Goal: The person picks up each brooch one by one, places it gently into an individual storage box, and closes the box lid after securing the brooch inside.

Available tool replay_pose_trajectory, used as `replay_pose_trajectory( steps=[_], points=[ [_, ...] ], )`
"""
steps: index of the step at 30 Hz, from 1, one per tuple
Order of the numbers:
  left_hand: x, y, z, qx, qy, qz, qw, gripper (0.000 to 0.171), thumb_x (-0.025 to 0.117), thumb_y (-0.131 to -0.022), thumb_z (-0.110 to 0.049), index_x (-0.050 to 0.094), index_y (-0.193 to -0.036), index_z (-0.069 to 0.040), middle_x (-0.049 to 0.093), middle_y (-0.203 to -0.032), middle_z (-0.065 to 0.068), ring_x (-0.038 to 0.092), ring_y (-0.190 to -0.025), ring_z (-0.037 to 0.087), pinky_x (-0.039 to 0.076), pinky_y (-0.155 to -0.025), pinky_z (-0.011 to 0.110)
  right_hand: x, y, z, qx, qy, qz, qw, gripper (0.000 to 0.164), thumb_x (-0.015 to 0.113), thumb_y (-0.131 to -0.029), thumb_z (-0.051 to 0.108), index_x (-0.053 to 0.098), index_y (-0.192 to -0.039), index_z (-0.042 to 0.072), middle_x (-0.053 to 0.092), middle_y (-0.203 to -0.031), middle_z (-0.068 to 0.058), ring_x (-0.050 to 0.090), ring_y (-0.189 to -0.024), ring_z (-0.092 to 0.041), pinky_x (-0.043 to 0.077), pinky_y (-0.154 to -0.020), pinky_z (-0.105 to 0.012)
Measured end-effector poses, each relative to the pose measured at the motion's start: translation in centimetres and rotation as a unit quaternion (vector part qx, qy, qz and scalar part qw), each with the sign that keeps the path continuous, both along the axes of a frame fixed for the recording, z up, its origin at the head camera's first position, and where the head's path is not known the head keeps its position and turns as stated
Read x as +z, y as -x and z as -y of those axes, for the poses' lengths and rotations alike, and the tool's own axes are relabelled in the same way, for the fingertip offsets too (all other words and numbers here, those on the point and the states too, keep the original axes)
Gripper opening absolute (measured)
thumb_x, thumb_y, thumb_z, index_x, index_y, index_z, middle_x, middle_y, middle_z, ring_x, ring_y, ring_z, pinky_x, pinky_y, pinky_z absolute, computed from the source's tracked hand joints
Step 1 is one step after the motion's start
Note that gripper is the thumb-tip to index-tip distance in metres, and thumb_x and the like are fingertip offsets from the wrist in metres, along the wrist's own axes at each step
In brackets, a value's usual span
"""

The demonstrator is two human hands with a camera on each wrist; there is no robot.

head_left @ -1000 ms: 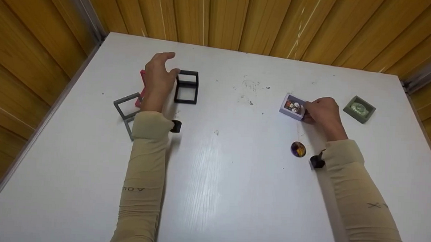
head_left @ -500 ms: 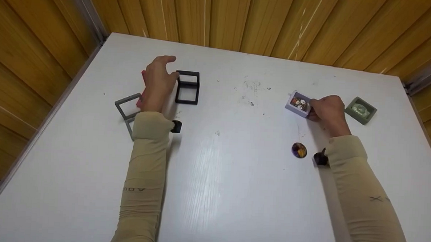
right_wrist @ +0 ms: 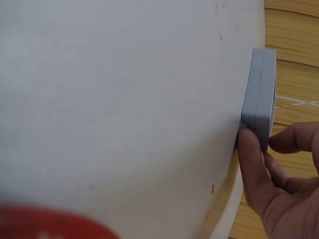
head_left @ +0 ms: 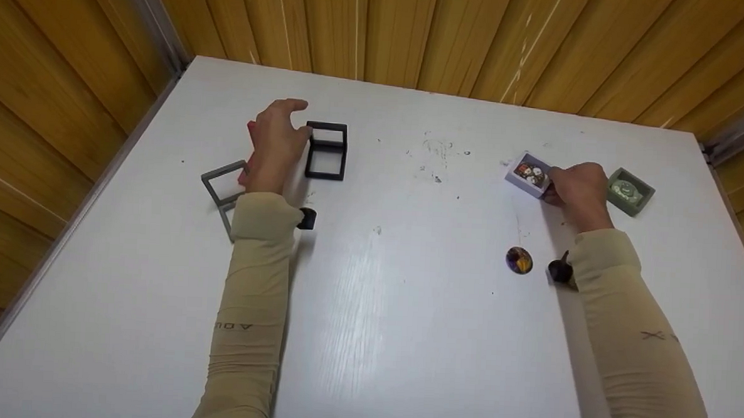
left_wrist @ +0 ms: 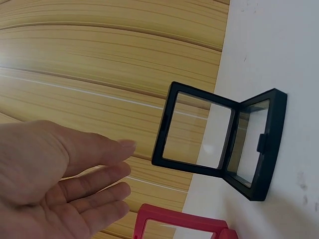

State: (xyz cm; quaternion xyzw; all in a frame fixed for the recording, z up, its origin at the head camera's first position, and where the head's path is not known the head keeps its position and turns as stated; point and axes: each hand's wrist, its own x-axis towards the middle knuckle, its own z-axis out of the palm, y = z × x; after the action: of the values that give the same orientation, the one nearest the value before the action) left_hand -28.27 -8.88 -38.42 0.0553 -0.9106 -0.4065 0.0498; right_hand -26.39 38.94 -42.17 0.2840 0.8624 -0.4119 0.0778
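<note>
In the head view my right hand (head_left: 580, 192) pinches a corner of a small lilac box (head_left: 529, 174) with a colourful patterned inside. The right wrist view shows thumb and fingers on either side of the closed-looking lilac box (right_wrist: 260, 94), at its near corner. My left hand (head_left: 278, 139) holds nothing. In the left wrist view its fingers (left_wrist: 107, 191) are loosely bent beside a black hinged display frame (left_wrist: 162, 132), which stands unfolded with clear panes. A red frame (left_wrist: 179, 216) lies lower in that view; in the head view the left hand partly covers it.
A grey hinged frame (head_left: 216, 180) lies unfolded near the left forearm. To the right hand's right is a green box (head_left: 629, 192) with a pale oval piece. A round dark disc (head_left: 519, 260) with orange lies on the white table (head_left: 404, 330). Wood-patterned walls (head_left: 392, 34) border it.
My right hand has drawn the lilac box to the right and slightly away, nearer the green box. The left hand stays by the black frame with little motion.
</note>
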Motion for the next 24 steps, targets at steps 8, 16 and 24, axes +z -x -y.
replay_pose_trajectory(
  steps=[8,16,24],
  points=[
    [-0.2,0.0,0.0,0.000,0.000,-0.014,0.9999,0.044,0.068,-0.103,-0.003,0.065,-0.146,-0.009,0.057,-0.154,0.011,0.046,-0.148,0.026,0.035,-0.122,0.037,-0.2,0.2,-1.2,-0.004,-0.017,-0.034,0.999,0.061,0.055,-0.105,0.031,0.053,-0.145,-0.015,0.064,-0.126,-0.023,0.065,-0.072,-0.002,0.055,-0.065,-0.017],
    [-0.3,0.0,0.1,0.002,-0.001,-0.010,1.0000,0.044,0.069,-0.102,-0.003,0.066,-0.145,-0.008,0.058,-0.153,0.011,0.047,-0.147,0.027,0.035,-0.121,0.038,-0.1,0.3,-1.7,-0.028,0.033,-0.032,0.999,0.062,0.055,-0.107,0.027,0.043,-0.153,-0.013,0.060,-0.135,-0.024,0.068,-0.072,0.000,0.059,-0.073,-0.018],
    [-0.5,0.3,0.2,-0.001,0.003,0.003,1.0000,0.043,0.070,-0.101,-0.003,0.067,-0.143,-0.007,0.059,-0.152,0.013,0.048,-0.146,0.028,0.036,-0.121,0.040,-0.2,0.4,-2.2,-0.043,0.008,-0.010,0.999,0.067,0.052,-0.108,0.031,0.037,-0.158,-0.010,0.056,-0.146,-0.024,0.067,-0.098,-0.011,0.058,-0.084,-0.020]
  ],
)
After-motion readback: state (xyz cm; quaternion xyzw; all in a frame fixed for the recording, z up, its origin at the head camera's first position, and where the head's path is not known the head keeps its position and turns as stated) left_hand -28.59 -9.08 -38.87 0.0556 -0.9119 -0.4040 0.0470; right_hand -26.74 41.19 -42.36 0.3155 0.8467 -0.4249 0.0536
